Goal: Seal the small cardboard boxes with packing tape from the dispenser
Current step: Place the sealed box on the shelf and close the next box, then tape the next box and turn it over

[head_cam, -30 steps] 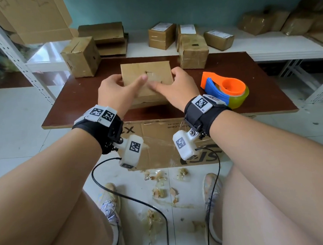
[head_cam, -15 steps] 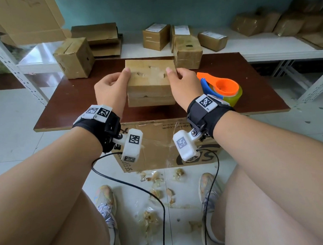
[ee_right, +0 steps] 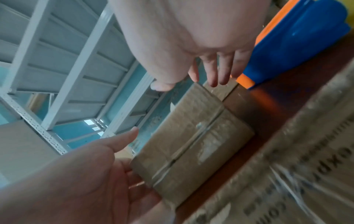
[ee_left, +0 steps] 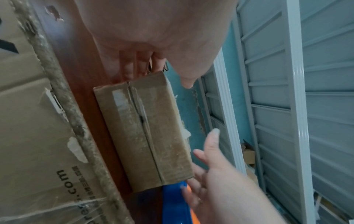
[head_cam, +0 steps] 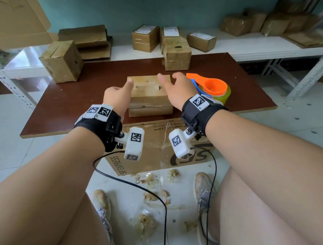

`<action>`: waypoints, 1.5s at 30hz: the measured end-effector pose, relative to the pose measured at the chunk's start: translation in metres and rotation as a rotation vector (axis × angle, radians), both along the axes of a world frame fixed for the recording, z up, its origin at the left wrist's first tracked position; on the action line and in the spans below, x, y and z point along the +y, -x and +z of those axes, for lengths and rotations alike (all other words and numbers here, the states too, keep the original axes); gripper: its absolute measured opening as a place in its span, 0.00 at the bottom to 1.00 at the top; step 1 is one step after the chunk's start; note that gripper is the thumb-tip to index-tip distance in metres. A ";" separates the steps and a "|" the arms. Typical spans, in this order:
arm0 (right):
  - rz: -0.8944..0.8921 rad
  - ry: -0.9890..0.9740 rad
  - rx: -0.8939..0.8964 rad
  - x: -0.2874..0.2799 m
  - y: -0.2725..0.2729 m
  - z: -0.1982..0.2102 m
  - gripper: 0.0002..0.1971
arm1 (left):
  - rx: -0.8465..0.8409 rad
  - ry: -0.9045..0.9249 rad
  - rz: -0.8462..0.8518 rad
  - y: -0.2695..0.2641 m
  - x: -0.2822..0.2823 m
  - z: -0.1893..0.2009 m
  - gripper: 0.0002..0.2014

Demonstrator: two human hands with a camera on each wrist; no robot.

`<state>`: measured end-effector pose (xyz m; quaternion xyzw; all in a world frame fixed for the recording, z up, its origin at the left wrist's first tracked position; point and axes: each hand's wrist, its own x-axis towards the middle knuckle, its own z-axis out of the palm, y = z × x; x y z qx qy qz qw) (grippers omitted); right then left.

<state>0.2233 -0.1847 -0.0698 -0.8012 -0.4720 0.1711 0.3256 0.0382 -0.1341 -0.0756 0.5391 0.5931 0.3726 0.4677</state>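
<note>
Fingers [ee_right: 214, 72] of both hands spread loose beside the small box [head_cam: 150, 97] on the brown tabletop [head_cam: 78, 100], white shelving [head_cam: 246, 50] behind.

A small cardboard box [ee_left: 145, 133] lies on the dark red-brown surface [ee_left: 84, 75], its flap seam facing the camera. The left hand [ee_left: 153, 33] fills the top of the frame, its fingers [ee_left: 134, 63] reaching down to the box's near end, thumb held off to the side. The right hand [ee_left: 214, 169] comes in at the far end, fingers spread, over the blue and orange tape dispenser [ee_left: 174, 203]. A big printed carton [ee_left: 38, 136] sits under the surface's edge.
</note>
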 end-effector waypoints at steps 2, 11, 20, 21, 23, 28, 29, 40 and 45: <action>-0.100 -0.021 -0.154 -0.001 -0.009 0.008 0.35 | 0.011 -0.009 -0.013 -0.002 -0.002 0.001 0.21; -0.369 0.327 -0.208 -0.015 -0.059 -0.006 0.44 | 0.197 -0.106 0.012 -0.009 -0.006 0.002 0.23; -0.315 0.430 -0.212 -0.021 -0.071 -0.005 0.26 | 0.292 -0.147 0.039 -0.015 -0.008 0.006 0.17; -0.329 0.392 -0.178 -0.020 -0.072 -0.002 0.27 | 0.287 -0.145 0.053 -0.014 -0.008 0.007 0.19; -0.350 0.211 -0.049 -0.016 -0.075 0.007 0.27 | 0.281 -0.151 0.077 -0.013 -0.009 0.010 0.24; -0.262 -0.155 0.052 -0.020 -0.065 0.043 0.24 | 0.339 -0.259 0.048 -0.006 -0.016 0.020 0.24; -0.250 -0.207 0.049 -0.022 -0.061 0.048 0.25 | 0.384 -0.304 -0.013 -0.005 -0.019 0.019 0.26; -0.065 -0.312 0.388 -0.048 -0.024 0.056 0.35 | 0.540 -0.383 -0.172 -0.007 -0.025 0.015 0.20; -0.004 -0.379 0.340 -0.057 -0.021 0.067 0.36 | 0.693 -0.464 -0.262 -0.004 -0.026 0.009 0.15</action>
